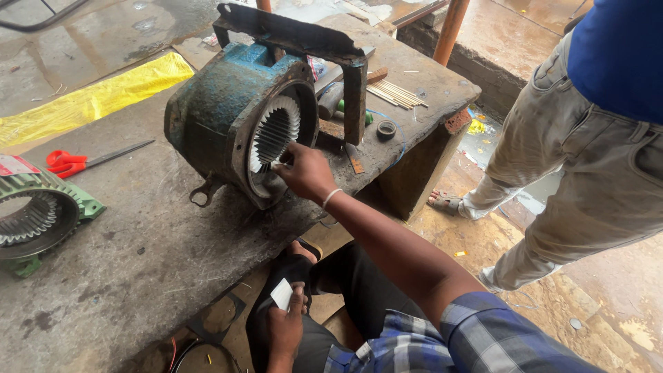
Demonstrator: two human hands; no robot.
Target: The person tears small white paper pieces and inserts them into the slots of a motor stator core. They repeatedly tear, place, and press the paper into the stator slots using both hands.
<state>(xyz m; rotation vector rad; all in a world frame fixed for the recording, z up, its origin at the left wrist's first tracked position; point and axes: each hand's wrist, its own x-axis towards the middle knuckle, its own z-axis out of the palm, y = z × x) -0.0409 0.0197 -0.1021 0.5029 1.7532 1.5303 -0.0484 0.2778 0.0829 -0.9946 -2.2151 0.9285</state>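
A worn blue motor housing [214, 103] lies on its side on the concrete bench [138, 255], its slotted steel core [275, 135] facing me. My right hand [304, 171] reaches to the lower rim of the core, fingertips pinched on a small white paper slip at the slots. My left hand [284, 326] rests low by my knee and holds a few white paper slips [281, 294]. A dark metal bracket [297, 36] sits over the housing.
A green motor housing [38, 211] sits at the left edge, with red-handled scissors [72, 161] and a yellow sheet [90, 100] behind it. Thin wooden sticks [399, 94] and a tape roll [386, 128] lie at the bench's far end. Another person's legs [566, 159] stand at the right.
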